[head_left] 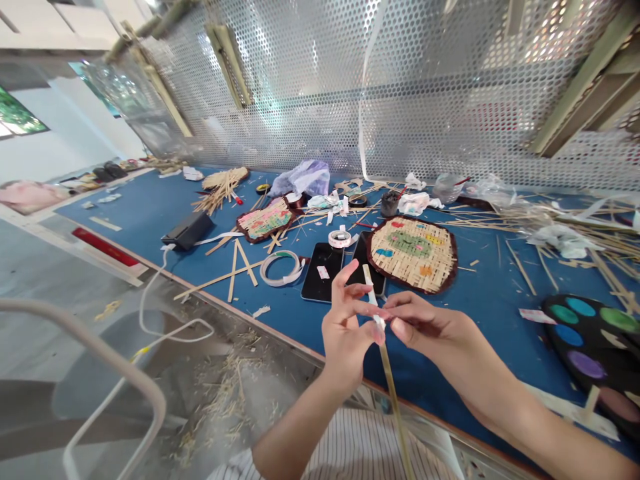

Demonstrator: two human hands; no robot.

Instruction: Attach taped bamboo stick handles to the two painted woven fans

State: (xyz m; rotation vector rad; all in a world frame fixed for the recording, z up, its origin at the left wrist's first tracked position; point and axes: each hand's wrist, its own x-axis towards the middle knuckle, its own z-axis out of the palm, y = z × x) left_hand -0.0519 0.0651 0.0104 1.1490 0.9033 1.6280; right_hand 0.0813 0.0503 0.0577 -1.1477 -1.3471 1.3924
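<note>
A bamboo strip [393,393] is held upright at six o'clock of the view, pinched between the left hand [346,343] and right hand [425,327] at its white tape wrap [379,323], apparently for steadiness, a woven bamboo mat [413,255] lying at twelve o'clock.

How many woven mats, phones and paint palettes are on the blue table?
Woven mats: 2
Phones: 2
Paint palettes: 1
Total: 5
</note>
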